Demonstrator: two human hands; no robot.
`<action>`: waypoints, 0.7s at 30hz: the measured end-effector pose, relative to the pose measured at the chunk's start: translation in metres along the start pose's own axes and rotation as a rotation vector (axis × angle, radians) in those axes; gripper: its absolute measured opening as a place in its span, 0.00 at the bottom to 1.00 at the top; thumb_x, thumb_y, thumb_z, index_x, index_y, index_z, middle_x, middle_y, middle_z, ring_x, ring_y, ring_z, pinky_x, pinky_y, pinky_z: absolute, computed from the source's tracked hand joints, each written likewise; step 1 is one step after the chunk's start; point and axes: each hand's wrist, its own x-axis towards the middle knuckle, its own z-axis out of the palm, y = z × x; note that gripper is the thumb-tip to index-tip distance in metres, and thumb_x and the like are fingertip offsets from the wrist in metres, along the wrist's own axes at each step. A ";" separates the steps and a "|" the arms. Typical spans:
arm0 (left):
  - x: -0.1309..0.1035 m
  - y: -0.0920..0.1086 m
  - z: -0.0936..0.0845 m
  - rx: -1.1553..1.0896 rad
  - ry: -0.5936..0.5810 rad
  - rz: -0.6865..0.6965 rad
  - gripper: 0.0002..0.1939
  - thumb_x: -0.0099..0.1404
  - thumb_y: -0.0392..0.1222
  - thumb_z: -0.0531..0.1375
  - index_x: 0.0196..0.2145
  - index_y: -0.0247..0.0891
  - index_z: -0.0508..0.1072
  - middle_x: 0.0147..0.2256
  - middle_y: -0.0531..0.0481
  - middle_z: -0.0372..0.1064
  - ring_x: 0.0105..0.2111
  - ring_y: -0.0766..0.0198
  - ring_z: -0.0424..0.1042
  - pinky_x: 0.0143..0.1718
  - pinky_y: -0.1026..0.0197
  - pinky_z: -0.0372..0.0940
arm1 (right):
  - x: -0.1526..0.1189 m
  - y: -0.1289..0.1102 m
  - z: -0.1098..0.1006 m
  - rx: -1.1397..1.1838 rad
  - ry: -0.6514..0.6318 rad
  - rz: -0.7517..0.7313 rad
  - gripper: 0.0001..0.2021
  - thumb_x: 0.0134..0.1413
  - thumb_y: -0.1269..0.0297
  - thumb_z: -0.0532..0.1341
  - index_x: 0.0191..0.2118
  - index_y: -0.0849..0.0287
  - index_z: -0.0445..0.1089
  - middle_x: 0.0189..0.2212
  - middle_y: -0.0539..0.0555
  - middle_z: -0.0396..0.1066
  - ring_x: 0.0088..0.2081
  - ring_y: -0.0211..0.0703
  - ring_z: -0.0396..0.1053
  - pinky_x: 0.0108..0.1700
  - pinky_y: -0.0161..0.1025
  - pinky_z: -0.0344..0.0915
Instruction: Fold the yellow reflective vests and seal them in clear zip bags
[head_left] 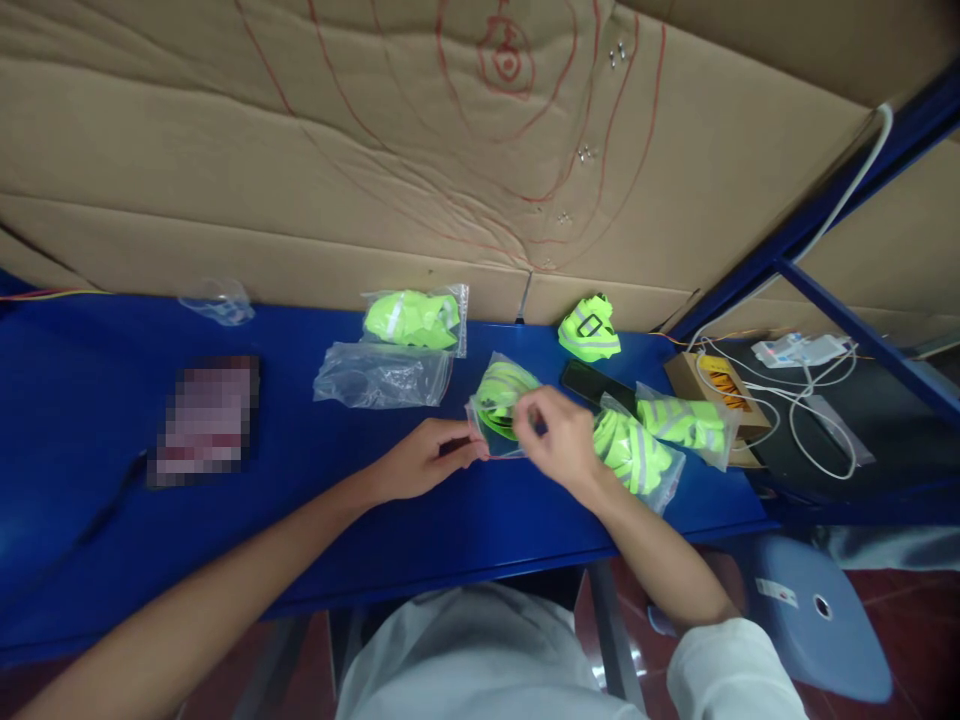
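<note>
A clear zip bag (496, 452) lies in front of me, with a rolled neon-yellow reflective strap (501, 385) in it. My left hand (420, 460) pinches the bag's near left edge between thumb and fingers. Over the right side of the same bag is my right hand (559, 435), its fingers curled inward against the strap and plastic; what they grip is hidden. Just right of that hand are two bagged neon straps (634, 455). Behind stand an unbagged neon strap with a black buckle (590, 325) and another bagged one (412, 318). A flat clear bag (382, 375) lies left of centre.
On the blue table (300, 520), a blurred-out object (206, 415) with a cable lies at left. A dark phone (596, 380) and an open cardboard box (712, 390) are at right, near white cables (795, 390). Cardboard (337, 150) walls the back. A blue-grey stool (810, 620) stands below right.
</note>
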 end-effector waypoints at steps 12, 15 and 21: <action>0.001 -0.012 0.001 0.579 0.611 0.455 0.59 0.52 0.61 0.74 0.69 0.39 0.47 0.69 0.29 0.48 0.69 0.35 0.52 0.68 0.34 0.54 | 0.006 -0.002 -0.001 0.643 0.223 0.278 0.12 0.68 0.50 0.58 0.39 0.52 0.61 0.34 0.50 0.68 0.33 0.38 0.70 0.34 0.36 0.73; -0.001 -0.012 0.002 0.669 0.600 0.354 0.50 0.57 0.48 0.73 0.69 0.41 0.51 0.63 0.34 0.60 0.63 0.40 0.64 0.63 0.38 0.64 | 0.009 -0.004 -0.006 0.726 0.156 0.240 0.12 0.64 0.53 0.64 0.40 0.51 0.62 0.35 0.48 0.69 0.34 0.37 0.72 0.36 0.36 0.74; -0.002 -0.014 0.002 0.707 0.624 0.224 0.41 0.60 0.42 0.69 0.67 0.45 0.58 0.59 0.39 0.62 0.58 0.45 0.70 0.53 0.47 0.73 | 0.014 0.009 -0.028 0.370 0.037 -0.031 0.05 0.61 0.61 0.67 0.42 0.53 0.75 0.50 0.57 0.72 0.51 0.46 0.74 0.50 0.44 0.75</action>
